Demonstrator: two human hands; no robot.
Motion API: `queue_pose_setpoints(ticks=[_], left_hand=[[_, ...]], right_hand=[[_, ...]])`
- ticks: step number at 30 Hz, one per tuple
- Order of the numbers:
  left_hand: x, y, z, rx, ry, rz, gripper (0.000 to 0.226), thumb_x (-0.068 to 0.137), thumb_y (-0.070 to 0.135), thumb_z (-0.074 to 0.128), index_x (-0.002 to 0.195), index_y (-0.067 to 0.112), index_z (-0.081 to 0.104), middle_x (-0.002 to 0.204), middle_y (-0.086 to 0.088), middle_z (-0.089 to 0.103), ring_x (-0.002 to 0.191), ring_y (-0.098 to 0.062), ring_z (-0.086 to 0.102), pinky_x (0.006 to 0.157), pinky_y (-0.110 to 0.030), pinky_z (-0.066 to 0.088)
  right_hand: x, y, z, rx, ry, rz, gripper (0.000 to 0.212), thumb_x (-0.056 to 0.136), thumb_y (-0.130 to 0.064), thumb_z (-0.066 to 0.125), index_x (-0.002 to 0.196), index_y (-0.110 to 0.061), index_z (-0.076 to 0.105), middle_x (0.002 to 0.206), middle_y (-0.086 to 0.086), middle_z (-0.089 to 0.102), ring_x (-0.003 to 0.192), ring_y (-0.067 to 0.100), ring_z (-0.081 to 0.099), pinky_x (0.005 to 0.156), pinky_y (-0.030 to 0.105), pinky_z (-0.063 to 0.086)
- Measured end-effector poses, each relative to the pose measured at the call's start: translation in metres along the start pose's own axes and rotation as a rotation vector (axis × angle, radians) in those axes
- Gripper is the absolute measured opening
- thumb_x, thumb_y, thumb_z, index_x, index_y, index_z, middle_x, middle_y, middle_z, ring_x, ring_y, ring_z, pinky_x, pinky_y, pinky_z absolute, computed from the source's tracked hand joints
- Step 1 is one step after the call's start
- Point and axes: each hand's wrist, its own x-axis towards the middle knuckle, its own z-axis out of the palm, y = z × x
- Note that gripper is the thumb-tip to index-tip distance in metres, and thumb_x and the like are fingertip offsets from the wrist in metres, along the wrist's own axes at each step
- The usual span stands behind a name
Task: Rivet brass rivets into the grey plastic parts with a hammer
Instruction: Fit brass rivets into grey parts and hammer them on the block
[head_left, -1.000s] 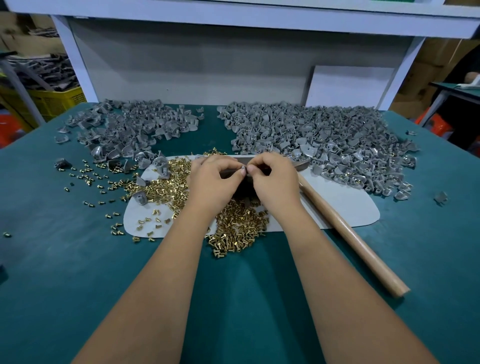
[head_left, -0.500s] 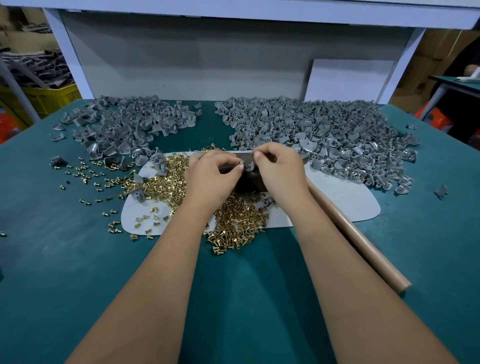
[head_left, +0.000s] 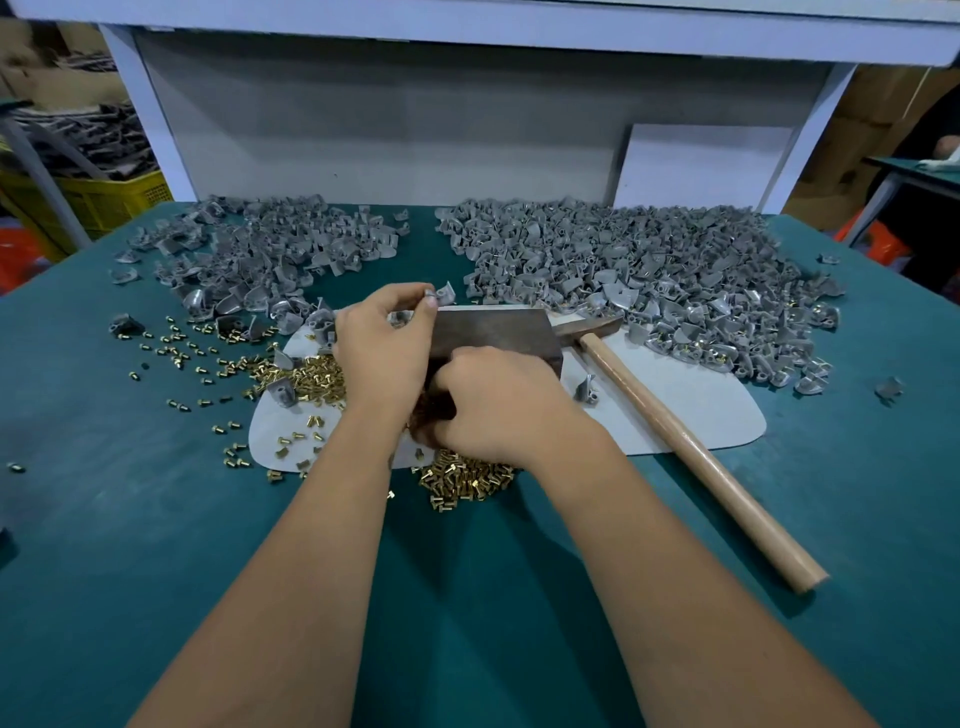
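Observation:
My left hand (head_left: 384, 348) pinches a small grey plastic part (head_left: 441, 296) between thumb and fingertips, just above the far left edge of a dark metal block (head_left: 498, 335). My right hand (head_left: 498, 405) is lower, at the block's near side, with fingers curled down into the brass rivets (head_left: 462, 483); what it holds is hidden. The hammer (head_left: 670, 431) lies on the table to the right, head against the block, wooden handle pointing toward me.
Two big heaps of grey parts lie at the back, one left (head_left: 260, 249) and one right (head_left: 649, 275). A light grey mat (head_left: 696, 410) sits under the block on the green table (head_left: 130, 493). Loose rivets (head_left: 176, 353) are scattered left.
My hands have separated: the left kept the grey part up over the block, the right dropped toward me into the rivet pile, uncovering the dark block.

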Motion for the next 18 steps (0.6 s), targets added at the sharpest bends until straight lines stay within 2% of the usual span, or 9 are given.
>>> queue_pose_setpoints(ticks=[2, 4, 6, 12, 16, 18], left_hand=[[-0.0008, -0.0007, 0.0011, -0.002, -0.002, 0.001, 0.010, 0.089, 0.027, 0.067, 0.094, 0.035, 0.072, 0.098, 0.012, 0.070, 0.109, -0.018, 0.061, 0.097, -0.043, 0.050], [-0.0014, -0.0011, 0.0022, 0.008, -0.008, 0.014, 0.012, 0.089, 0.025, 0.067, 0.099, 0.027, 0.074, 0.099, 0.010, 0.071, 0.106, -0.014, 0.062, 0.097, -0.041, 0.050], [-0.0021, -0.0015, 0.0031, 0.014, -0.023, 0.021, 0.014, 0.089, 0.025, 0.067, 0.101, 0.025, 0.075, 0.100, 0.007, 0.071, 0.107, -0.015, 0.061, 0.097, -0.041, 0.050], [-0.0045, 0.0004, 0.0028, 0.023, -0.035, 0.048, 0.015, 0.090, 0.019, 0.067, 0.102, 0.018, 0.075, 0.096, 0.004, 0.071, 0.099, -0.014, 0.064, 0.094, -0.039, 0.052], [-0.0054, 0.0054, 0.0015, 0.011, -0.031, 0.038, 0.015, 0.090, 0.018, 0.066, 0.101, 0.017, 0.075, 0.091, 0.008, 0.068, 0.096, -0.010, 0.064, 0.092, -0.031, 0.052], [-0.0062, 0.0074, 0.0009, 0.002, -0.031, 0.029, 0.015, 0.090, 0.017, 0.066, 0.102, 0.016, 0.075, 0.091, 0.008, 0.068, 0.096, -0.010, 0.063, 0.092, -0.029, 0.051]], right_hand=[[0.0012, -0.0008, -0.0009, 0.021, -0.052, 0.032, 0.022, 0.081, -0.034, 0.062, 0.097, -0.019, 0.066, 0.089, 0.001, 0.060, 0.084, 0.026, 0.058, 0.059, 0.029, 0.033], [0.0015, -0.0009, -0.0018, 0.033, -0.070, 0.044, 0.017, 0.082, -0.022, 0.060, 0.097, -0.018, 0.064, 0.082, 0.002, 0.055, 0.077, 0.027, 0.053, 0.057, 0.029, 0.031], [0.0007, -0.0018, -0.0027, 0.049, -0.083, 0.046, 0.015, 0.083, -0.016, 0.058, 0.097, -0.017, 0.063, 0.080, 0.002, 0.054, 0.072, 0.026, 0.049, 0.055, 0.029, 0.031], [-0.0002, 0.0018, -0.0010, 0.161, -0.071, 0.028, 0.012, 0.082, -0.018, 0.059, 0.093, -0.015, 0.062, 0.091, 0.005, 0.064, 0.084, 0.028, 0.059, 0.062, 0.032, 0.045], [-0.0002, 0.0039, 0.0002, 0.259, -0.016, 0.009, 0.004, 0.078, -0.017, 0.060, 0.081, -0.018, 0.060, 0.084, 0.002, 0.065, 0.082, 0.027, 0.059, 0.065, 0.034, 0.050], [0.0016, 0.0066, 0.0004, 0.359, 0.035, 0.026, 0.007, 0.075, -0.015, 0.060, 0.072, -0.019, 0.056, 0.074, -0.002, 0.064, 0.075, 0.022, 0.059, 0.065, 0.036, 0.051]])
